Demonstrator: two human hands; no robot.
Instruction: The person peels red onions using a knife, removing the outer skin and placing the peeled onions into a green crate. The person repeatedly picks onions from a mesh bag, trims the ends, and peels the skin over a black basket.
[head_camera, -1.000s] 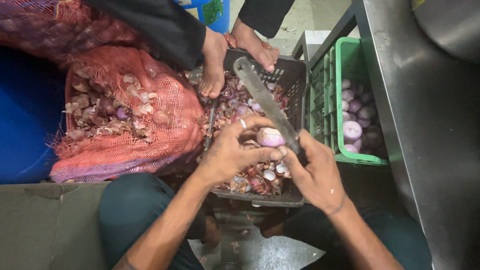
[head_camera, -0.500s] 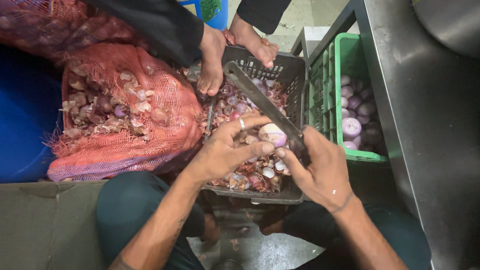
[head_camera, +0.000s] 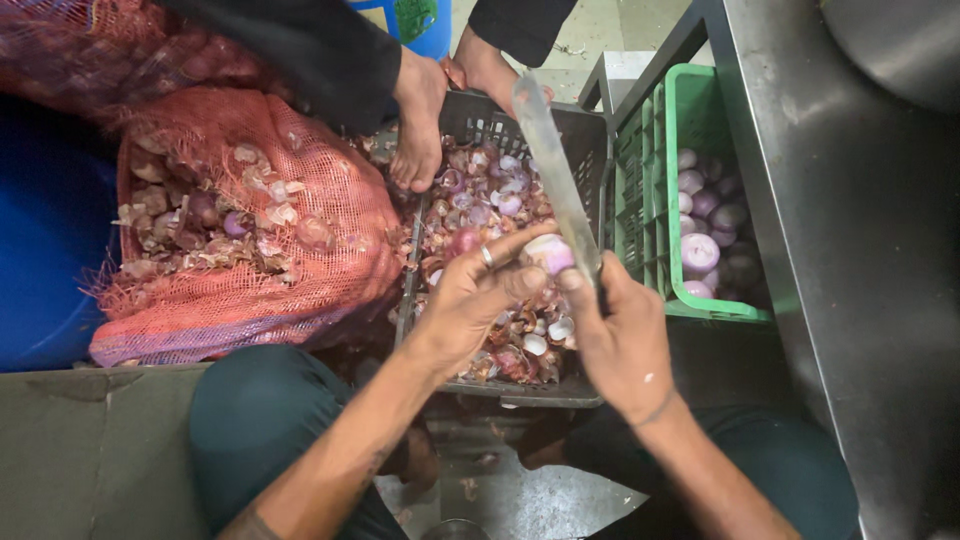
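Observation:
My left hand, with a ring on one finger, grips a partly peeled purple onion over a dark plastic crate. Beside it, my right hand is closed around the handle of a long knife; the blade points up and away, and my thumb rests against the onion. The crate under both hands is filled with onion skins and trimmings.
A red mesh sack of onions lies at the left, against a blue container. A green crate with peeled onions stands at the right, next to a steel counter. Another person's bare feet rest on the dark crate's far rim.
My hands have turned the onion and the knife blade has swung more upright. The view has shifted slightly; the other person's feet stay on the crate's rim.

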